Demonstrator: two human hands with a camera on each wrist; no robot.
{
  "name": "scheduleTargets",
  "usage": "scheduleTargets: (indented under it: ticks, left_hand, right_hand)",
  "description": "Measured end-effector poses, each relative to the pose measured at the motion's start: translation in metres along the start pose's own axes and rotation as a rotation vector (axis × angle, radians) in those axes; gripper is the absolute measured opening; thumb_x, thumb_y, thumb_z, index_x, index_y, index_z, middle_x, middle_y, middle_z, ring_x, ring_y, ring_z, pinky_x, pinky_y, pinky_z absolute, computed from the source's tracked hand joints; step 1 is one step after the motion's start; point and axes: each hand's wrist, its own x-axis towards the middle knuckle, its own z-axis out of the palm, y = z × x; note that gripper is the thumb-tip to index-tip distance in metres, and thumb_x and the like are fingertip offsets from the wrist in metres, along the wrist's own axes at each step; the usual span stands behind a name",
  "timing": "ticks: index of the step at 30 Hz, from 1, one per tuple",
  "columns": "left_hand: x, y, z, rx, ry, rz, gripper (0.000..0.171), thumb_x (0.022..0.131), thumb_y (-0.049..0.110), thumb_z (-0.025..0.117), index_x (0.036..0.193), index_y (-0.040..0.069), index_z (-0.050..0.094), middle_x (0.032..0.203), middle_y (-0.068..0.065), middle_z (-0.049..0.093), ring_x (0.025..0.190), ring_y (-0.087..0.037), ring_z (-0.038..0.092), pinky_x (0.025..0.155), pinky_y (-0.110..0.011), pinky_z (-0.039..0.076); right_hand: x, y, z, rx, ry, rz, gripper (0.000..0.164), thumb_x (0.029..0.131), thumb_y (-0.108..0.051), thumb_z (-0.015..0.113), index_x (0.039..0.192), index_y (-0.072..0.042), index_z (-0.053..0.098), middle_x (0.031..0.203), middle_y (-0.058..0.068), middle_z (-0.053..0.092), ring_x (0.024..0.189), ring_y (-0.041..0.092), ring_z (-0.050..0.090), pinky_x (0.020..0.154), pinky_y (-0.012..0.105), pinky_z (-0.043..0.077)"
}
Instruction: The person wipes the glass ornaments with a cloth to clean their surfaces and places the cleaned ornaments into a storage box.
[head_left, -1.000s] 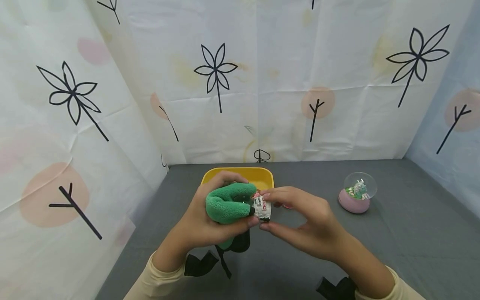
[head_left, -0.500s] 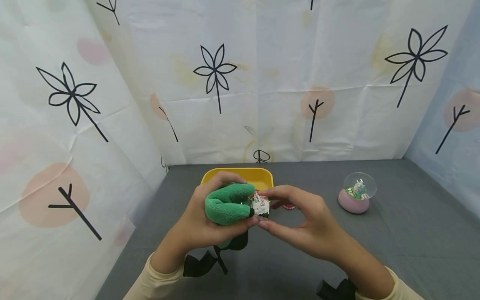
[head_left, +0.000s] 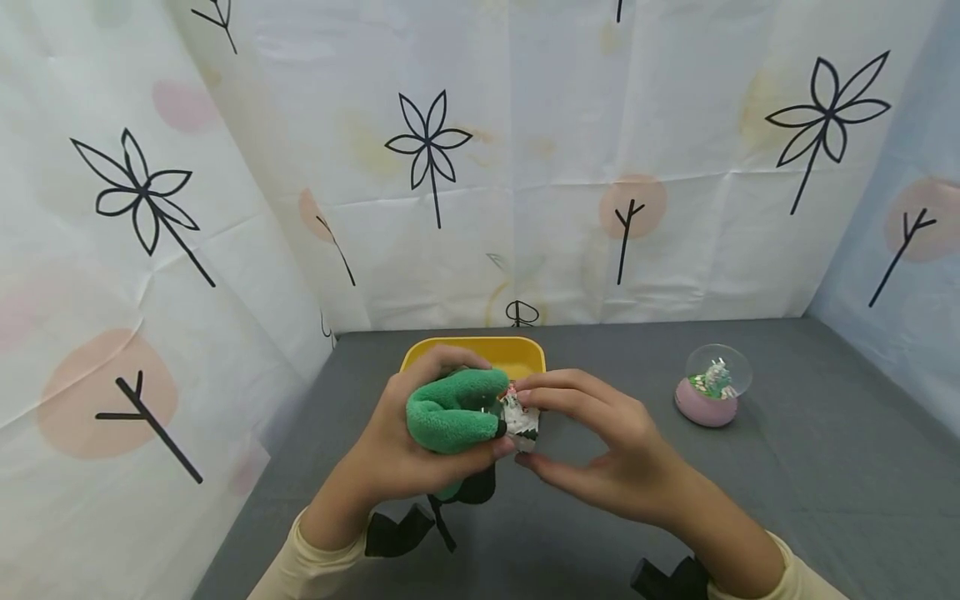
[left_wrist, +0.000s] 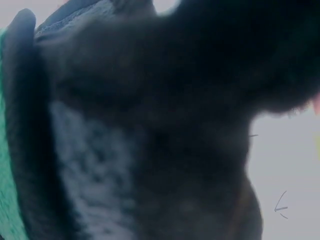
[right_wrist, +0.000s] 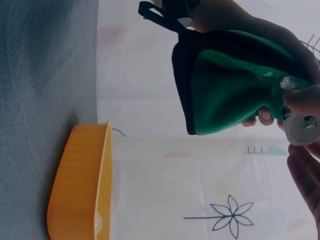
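Note:
A green fuzzy cloth (head_left: 450,408) with black trim and a hanging strap is gripped by my left hand (head_left: 408,442). Its folds wrap a small snow globe, whose white base (head_left: 522,425) sticks out to the right; the clear part is mostly covered. My right hand (head_left: 607,450) pinches that base, fingertips above and thumb below. From the right wrist view, the round underside (right_wrist: 302,131) of the base shows at the cloth's edge. Dark, blurred fabric fills most of the left wrist view, with green cloth (left_wrist: 7,185) at its left edge.
Behind the hands stands a yellow tray (head_left: 480,342), with something small and clear (right_wrist: 98,220) inside it. A larger snow globe on a pink base (head_left: 705,404) stands to the right on the grey-covered table (head_left: 810,467). Patterned white curtains surround the table.
The snow globe's base has turned between my right fingers, so its red lettering has gone from sight. The pink item glimpsed behind the right hand is now hidden. The left hand stays nearly still.

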Motion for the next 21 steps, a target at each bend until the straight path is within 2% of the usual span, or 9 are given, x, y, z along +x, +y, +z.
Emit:
scheduleTargets:
  ticks: [5,15,21]
  left_hand:
    - [-0.0002,0.0010,0.0007,0.004,-0.003,-0.004,0.062,0.078,0.007,0.093,0.128,0.003,0.057,0.109,-0.012,0.074,0.095,-0.019,0.073,0.083,-0.035,0.065]
    - [-0.0008,0.0025,0.0010,-0.001,-0.001,-0.017,0.061,0.079,0.006,0.092,0.128,0.004,0.057,0.110,-0.011,0.073,0.095,-0.019,0.073,0.083,-0.035,0.065]
    - [-0.0011,0.0033,0.0010,-0.004,-0.002,-0.023,0.061,0.079,0.007,0.093,0.128,0.005,0.057,0.111,-0.010,0.072,0.095,-0.019,0.073,0.082,-0.035,0.065]
  right_hand:
    - [0.0008,0.0012,0.0008,-0.017,0.023,-0.027,0.040,0.096,-0.018,0.079,0.128,0.004,0.069,0.123,0.017,0.069,0.115,0.022,0.069,0.101,0.021,0.057]
    - [-0.0017,0.0019,0.0001,-0.021,0.018,-0.001,0.042,0.097,-0.022,0.078,0.131,0.002,0.069,0.123,0.017,0.071,0.108,0.019,0.071,0.091,0.018,0.059]
    - [-0.0034,0.0030,-0.0010,0.054,0.017,0.057,0.047,0.093,-0.022,0.084,0.133,0.000,0.070,0.122,0.016,0.073,0.100,0.016,0.070,0.083,0.020,0.061]
